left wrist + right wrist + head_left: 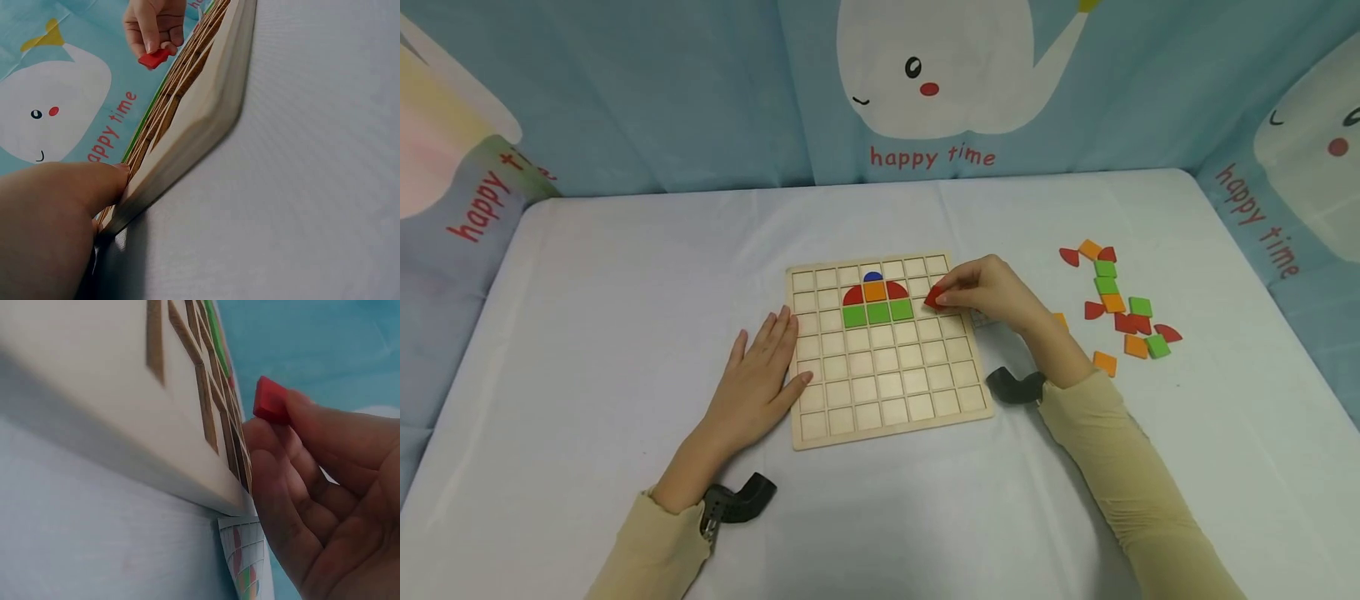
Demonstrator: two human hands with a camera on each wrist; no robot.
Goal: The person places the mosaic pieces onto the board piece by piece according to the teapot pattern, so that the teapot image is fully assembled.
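A square wooden grid board (pixel 891 433) lies on the table. In its upper rows sit three green squares (pixel 877 313) in a row, an orange square (pixel 875 291) above them between two red quarter-circles (pixel 853 296), and a blue half-circle (pixel 872 276) on top. My right hand (pixel 988 292) pinches a red quarter-circle piece (pixel 270 400) between thumb and fingers, over the board's right columns. My left hand (pixel 754 387) lies flat with spread fingers along the board's left edge, its thumb (pixel 103 187) on the rim.
Loose red, green and orange pieces (pixel 1107 286) are scattered on the table to the right. A printed pattern sheet (pixel 245 556) is partly hidden beside the board under my right hand. A blue curtain (pixel 700 100) with whale prints hangs behind the white table (pixel 647 275).
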